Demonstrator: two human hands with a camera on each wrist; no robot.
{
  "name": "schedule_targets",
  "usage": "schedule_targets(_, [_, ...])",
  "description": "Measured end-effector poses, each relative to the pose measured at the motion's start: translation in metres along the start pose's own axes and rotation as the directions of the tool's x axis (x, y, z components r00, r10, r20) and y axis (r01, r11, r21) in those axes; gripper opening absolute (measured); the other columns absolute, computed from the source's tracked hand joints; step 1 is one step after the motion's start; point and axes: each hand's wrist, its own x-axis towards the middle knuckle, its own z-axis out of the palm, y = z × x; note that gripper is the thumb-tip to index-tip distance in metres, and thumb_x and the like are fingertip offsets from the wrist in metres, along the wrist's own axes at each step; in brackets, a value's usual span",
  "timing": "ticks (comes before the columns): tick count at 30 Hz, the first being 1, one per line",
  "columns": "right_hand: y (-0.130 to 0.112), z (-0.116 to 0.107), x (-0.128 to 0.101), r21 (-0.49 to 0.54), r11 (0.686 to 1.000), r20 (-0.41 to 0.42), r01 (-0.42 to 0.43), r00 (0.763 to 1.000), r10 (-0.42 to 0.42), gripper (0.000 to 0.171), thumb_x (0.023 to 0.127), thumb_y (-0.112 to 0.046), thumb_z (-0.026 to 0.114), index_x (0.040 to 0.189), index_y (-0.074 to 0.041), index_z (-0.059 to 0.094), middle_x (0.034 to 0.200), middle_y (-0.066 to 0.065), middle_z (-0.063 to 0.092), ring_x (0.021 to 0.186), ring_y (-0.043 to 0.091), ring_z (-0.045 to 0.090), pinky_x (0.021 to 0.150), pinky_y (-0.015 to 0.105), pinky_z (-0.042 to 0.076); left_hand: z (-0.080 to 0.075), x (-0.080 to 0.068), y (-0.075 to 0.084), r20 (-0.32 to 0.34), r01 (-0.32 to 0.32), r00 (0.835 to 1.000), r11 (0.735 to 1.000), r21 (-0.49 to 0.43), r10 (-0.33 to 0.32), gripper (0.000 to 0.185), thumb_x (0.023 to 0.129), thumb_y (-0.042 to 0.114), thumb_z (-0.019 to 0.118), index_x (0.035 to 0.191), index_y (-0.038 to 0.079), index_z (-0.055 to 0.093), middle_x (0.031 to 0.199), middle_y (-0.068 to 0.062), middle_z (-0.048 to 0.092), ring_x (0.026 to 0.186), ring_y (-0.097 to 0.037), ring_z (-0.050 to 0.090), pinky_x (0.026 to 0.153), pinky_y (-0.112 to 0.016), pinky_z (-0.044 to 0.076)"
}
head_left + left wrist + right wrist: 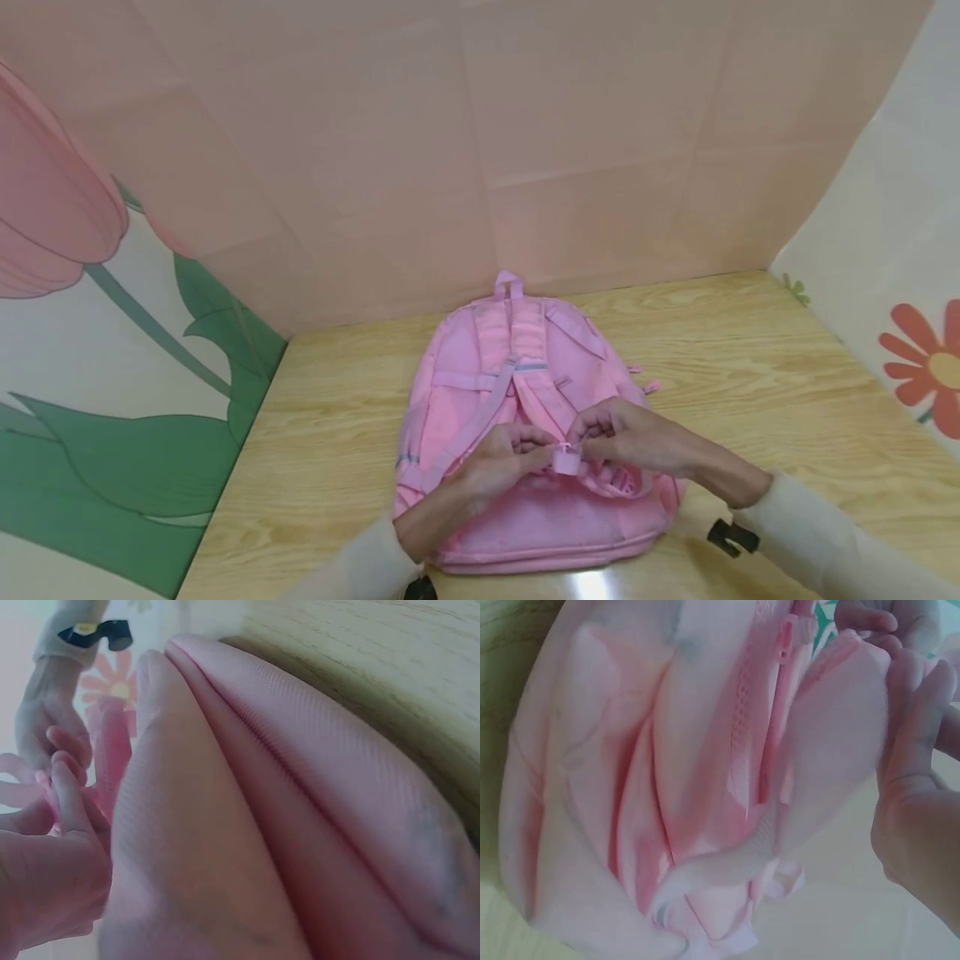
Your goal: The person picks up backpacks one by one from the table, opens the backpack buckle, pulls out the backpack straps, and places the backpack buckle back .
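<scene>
Pale cream sleeves enter from the near edge of the head view, each wrist wearing a black strap, and both hands meet over a pink backpack (525,433) that lies flat on a light wooden table (750,375), strap side up, its carry loop (507,285) pointing away toward a pink wall panel (480,150). Curled inward, the fingers of the left hand (501,460) pinch a small pink strap end (567,459) between thumb and fingertips. Just across that piece, the right hand (626,437) also has its fingers bent and pressed together on the same bit of pink webbing, so the two sets of fingertips almost touch. Beyond the fingers, two padded shoulder straps (517,367) run up the back of the bag, crossed by a thin grey-blue band. Beneath the fingers and toward the person lies the lower part of the bag, bulging slightly. From the left wrist view, the left hand's fingers (64,795) are bent around something pink, with broad folds of bag fabric filling the space beside them. From the right wrist view, the right hand's fingers (907,712) press against a soft pink fold, and a zipper (746,712) runs down the fabric just beside them. Flower-patterned panels (90,317) stand well away on either side.
</scene>
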Motion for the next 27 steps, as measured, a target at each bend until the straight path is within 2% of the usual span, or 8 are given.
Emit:
schedule_targets(4, [-0.002,-0.002,-0.001,-0.037,0.999,-0.004,-0.032,0.999,0.032,0.017,0.099,-0.008,0.055,0.101,0.002,0.069,0.083,0.012,0.067,0.063,0.009,0.062,0.054,0.023,0.060,0.001,0.000,-0.001,-0.006,-0.009,1.000,1.000,0.013,0.009,0.020,0.093,-0.003,0.062,0.110,-0.012,0.064,0.086,-0.008,0.069,0.076,-0.014,0.067,0.078,-0.032,0.064])
schedule_targets(8, [-0.006,-0.003,-0.001,-0.097,0.993,0.000,-0.062,0.998,0.062,0.022,0.102,-0.017,0.054,0.099,-0.002,0.070,0.087,0.010,0.068,0.068,0.015,0.066,0.058,0.028,0.061,0.003,0.002,-0.004,-0.022,-0.020,1.000,1.000,0.023,0.020,0.018,0.091,-0.004,0.065,0.107,-0.012,0.065,0.083,-0.006,0.069,0.074,-0.013,0.067,0.075,-0.031,0.064])
schedule_targets(11, [-0.008,-0.004,-0.001,-0.118,0.990,0.016,-0.083,0.996,0.086,0.019,0.100,-0.014,0.055,0.095,-0.001,0.069,0.087,0.008,0.068,0.070,0.017,0.066,0.057,0.028,0.061,0.005,0.003,-0.006,-0.026,-0.035,0.999,0.998,0.051,0.036,0.017,0.090,-0.003,0.067,0.104,-0.012,0.066,0.085,-0.009,0.071,0.074,-0.014,0.068,0.075,-0.031,0.064])
schedule_targets(15, [-0.013,-0.003,-0.001,-0.169,0.982,0.030,-0.088,0.995,0.094,0.014,0.094,-0.009,0.060,0.086,-0.001,0.069,0.074,0.005,0.066,0.060,0.011,0.061,0.050,0.021,0.056,0.007,0.004,-0.007,-0.026,-0.060,0.998,0.991,0.116,0.063,0.016,0.089,-0.001,0.068,0.102,-0.010,0.067,0.085,-0.010,0.071,0.074,-0.014,0.068,0.074,-0.031,0.064])
schedule_targets(17, [-0.016,-0.002,0.000,-0.239,0.968,0.027,-0.072,0.996,0.081,0.015,0.092,-0.009,0.063,0.079,-0.003,0.069,0.066,0.001,0.063,0.054,0.008,0.057,0.046,0.017,0.052,0.008,0.004,-0.007,-0.027,-0.070,0.997,0.987,0.142,0.075,0.016,0.089,0.000,0.068,0.102,-0.010,0.067,0.085,-0.009,0.071,0.073,-0.013,0.067,0.073,-0.030,0.064])
schedule_targets(21, [-0.019,0.001,0.001,-0.371,0.927,0.017,-0.060,0.997,0.072,0.027,0.091,-0.011,0.066,0.064,-0.007,0.062,0.054,-0.007,0.055,0.045,0.004,0.052,0.040,0.016,0.047,0.009,0.003,-0.006,-0.031,-0.086,0.995,0.982,0.168,0.092,0.016,0.088,0.000,0.069,0.100,-0.010,0.067,0.083,-0.008,0.070,0.071,-0.012,0.065,0.071,-0.029,0.064])
schedule_targets(27, [-0.021,0.006,-0.001,-0.425,0.902,-0.001,-0.070,0.997,0.077,0.032,0.092,-0.007,0.064,0.060,-0.008,0.059,0.053,-0.005,0.060,0.043,0.009,0.059,0.040,0.030,0.056,0.011,0.002,-0.005,-0.045,-0.097,0.993,0.977,0.191,0.107,0.015,0.087,0.001,0.071,0.098,-0.009,0.068,0.081,-0.008,0.070,0.069,-0.012,0.065,0.070,-0.031,0.064])
